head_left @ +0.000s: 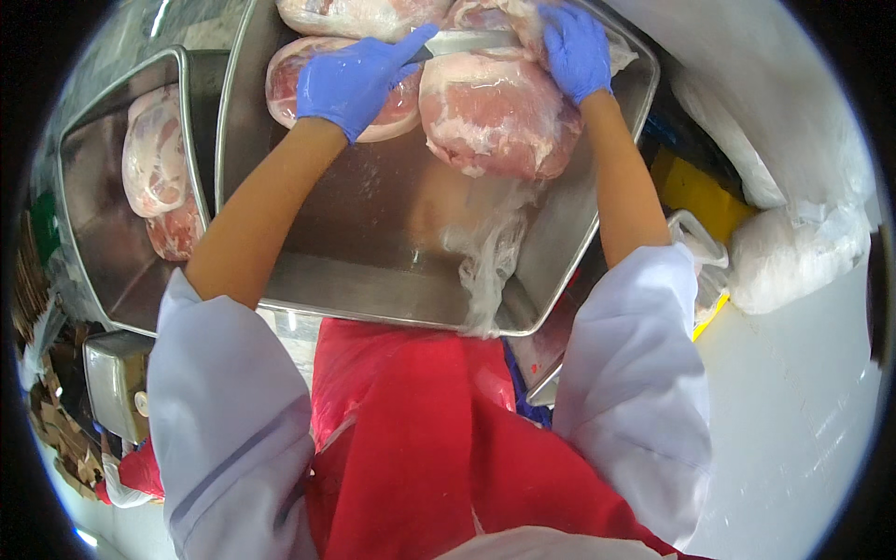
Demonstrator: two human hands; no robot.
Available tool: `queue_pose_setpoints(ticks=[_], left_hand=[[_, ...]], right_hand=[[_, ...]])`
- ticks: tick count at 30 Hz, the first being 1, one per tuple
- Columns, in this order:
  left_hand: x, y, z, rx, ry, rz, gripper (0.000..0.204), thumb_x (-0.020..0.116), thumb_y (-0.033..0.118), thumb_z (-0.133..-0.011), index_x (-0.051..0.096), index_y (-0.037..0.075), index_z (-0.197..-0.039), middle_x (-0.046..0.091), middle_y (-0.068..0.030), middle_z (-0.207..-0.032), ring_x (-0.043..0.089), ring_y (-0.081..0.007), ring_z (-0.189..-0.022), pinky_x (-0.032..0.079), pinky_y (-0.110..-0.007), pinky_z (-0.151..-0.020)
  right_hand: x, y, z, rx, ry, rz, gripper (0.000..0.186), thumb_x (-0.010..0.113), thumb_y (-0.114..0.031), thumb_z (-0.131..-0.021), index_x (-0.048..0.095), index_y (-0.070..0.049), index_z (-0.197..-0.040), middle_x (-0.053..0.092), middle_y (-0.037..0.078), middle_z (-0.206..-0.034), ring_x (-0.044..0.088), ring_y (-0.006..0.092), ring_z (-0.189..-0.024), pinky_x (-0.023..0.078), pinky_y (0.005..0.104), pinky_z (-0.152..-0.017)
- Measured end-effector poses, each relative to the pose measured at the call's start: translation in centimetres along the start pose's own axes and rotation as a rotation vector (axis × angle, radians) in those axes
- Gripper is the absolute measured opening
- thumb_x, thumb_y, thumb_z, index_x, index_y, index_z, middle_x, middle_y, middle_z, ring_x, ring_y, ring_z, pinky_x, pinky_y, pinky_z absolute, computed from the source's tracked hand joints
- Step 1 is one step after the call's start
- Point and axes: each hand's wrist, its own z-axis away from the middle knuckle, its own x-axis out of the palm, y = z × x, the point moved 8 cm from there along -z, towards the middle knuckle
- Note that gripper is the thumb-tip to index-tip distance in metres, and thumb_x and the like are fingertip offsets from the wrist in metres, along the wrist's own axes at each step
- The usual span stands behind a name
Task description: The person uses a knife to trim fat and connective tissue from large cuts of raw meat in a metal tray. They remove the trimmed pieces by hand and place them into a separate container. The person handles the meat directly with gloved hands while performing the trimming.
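My left hand [353, 86], in a blue glove, is closed round the handle of a knife [476, 41], the forefinger stretched along it. The blade points right, flat above a large pink piece of raw meat [499, 112] wrapped in clear film. My right hand [577, 51], also gloved in blue, grips the upper right end of the meat and its plastic wrap. Under my left hand lies another wrapped piece of meat [285, 82]. Further pieces [364, 14] sit at the far side. All rest in a deep steel tub [373, 271].
Crumpled clear plastic film [495, 261] hangs over the tub's near wall. A second steel tub [103, 252] with meat [157, 154] stands at the left. To the right are a yellow object [695, 191] and a white plastic-wrapped bundle [793, 252]. Someone in red and white [135, 476] appears at lower left.
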Motion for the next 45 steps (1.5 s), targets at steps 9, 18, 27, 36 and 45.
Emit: queue_pose_setpoints(ticks=[9, 18, 27, 36, 45], left_hand=[[5.8, 0.8, 3.1, -0.184, 0.044, 0.172, 0.053, 0.051, 0.045, -0.097, 0.033, 0.046, -0.146, 0.068, -0.0143, -0.089, 0.067, -0.0345, -0.072, 0.053, -0.046, -0.058], [5.8, 0.6, 4.5, -0.262, -0.046, 0.239, 0.052, 0.045, 0.050, -0.098, 0.030, 0.046, -0.148, 0.067, -0.0162, -0.097, 0.068, -0.0359, -0.083, 0.054, -0.047, -0.069], [-1.2, 1.5, 5.1, -0.190, -0.089, 0.082, 0.049, 0.042, 0.051, -0.099, 0.033, 0.045, -0.147, 0.067, -0.0133, -0.109, 0.067, -0.0350, -0.094, 0.054, -0.048, -0.078], [-4.6, 4.0, 8.3, -0.244, -0.211, 0.151, 0.051, 0.046, 0.049, -0.097, 0.033, 0.047, -0.146, 0.067, -0.0114, -0.112, 0.066, -0.0336, -0.098, 0.054, -0.045, -0.079], [-3.2, 6.1, 8.9, -0.252, -0.261, 0.103, 0.048, 0.043, 0.047, -0.099, 0.036, 0.043, -0.146, 0.067, -0.0098, -0.117, 0.066, -0.0324, -0.099, 0.054, -0.045, -0.081]], right_hand=[[1.4, 1.3, 1.3, 0.044, -0.031, 0.211, 0.031, 0.045, -0.031, -0.097, 0.056, -0.011, -0.076, 0.061, 0.015, -0.070, 0.060, 0.0355, -0.065, 0.048, 0.0485, -0.060], [-0.6, -0.5, -0.5, -0.152, -0.213, 0.194, 0.039, 0.053, -0.037, -0.096, 0.064, -0.010, -0.069, 0.064, 0.013, -0.065, 0.063, 0.0334, -0.060, 0.050, 0.0439, -0.058], [-6.2, 4.9, -0.5, 0.122, -0.276, 0.111, 0.047, 0.058, -0.045, -0.093, 0.067, -0.007, -0.068, 0.065, 0.018, -0.068, 0.063, 0.0356, -0.057, 0.049, 0.0455, -0.055], [-8.1, 9.8, 1.9, 0.355, -0.071, 0.189, 0.029, 0.061, -0.039, -0.091, 0.066, -0.011, -0.091, 0.063, 0.019, -0.077, 0.061, 0.0391, -0.074, 0.047, 0.0492, -0.067], [-5.6, -1.0, 3.4, -0.225, -0.114, 0.079, 0.033, 0.060, -0.020, -0.085, 0.064, -0.006, -0.114, 0.053, 0.024, -0.125, 0.048, 0.0416, -0.117, 0.039, 0.0459, -0.103]])
